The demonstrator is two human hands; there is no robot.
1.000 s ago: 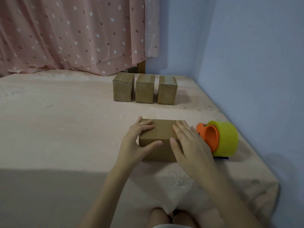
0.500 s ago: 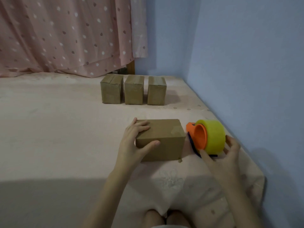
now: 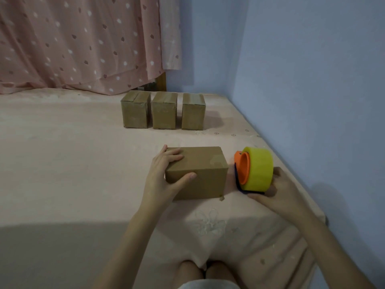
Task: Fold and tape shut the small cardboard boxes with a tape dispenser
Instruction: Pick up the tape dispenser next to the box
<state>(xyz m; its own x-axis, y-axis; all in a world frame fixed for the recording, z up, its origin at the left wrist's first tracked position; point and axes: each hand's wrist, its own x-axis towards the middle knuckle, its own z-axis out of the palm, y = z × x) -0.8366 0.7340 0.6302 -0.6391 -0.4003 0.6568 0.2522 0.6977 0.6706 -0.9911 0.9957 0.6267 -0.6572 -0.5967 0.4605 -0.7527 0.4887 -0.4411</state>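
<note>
Surface: a bed [image 3: 62,163] under a pink sheet carries everything; a dotted pink curtain [image 3: 83,42] hangs at its far edge and a blue wall [image 3: 312,80] runs along its right edge.
Box in hand: a small cardboard box [image 3: 200,174] lies on its side near the bed's right edge, in front of the person's knees, flaps folded shut; I see no tape on the faces that show.
Left hand: the left hand [image 3: 164,176] grips the box's left end, fingers over the top, thumb on the front face.
Right hand: the right hand [image 3: 270,192] cups the tape dispenser [image 3: 255,170] from below and behind, fingers curled around the base.
Dispenser: an orange hub carrying a fat yellow roll of tape, on a dark blue frame, just beside the box's right end and not touching it.
Finished boxes: three closed boxes [image 3: 164,110] stand in a row toward the far right corner of the bed, apparently taped along the top.
Handling, box: likely light, and stiff at edges and corners but yielding mid-panel; best pinned at one end so it does not slide on the soft sheet.
Handling, dispenser: rigid plastic, probably light; hold by the frame, clear of the roll and of any cutting edge.
</note>
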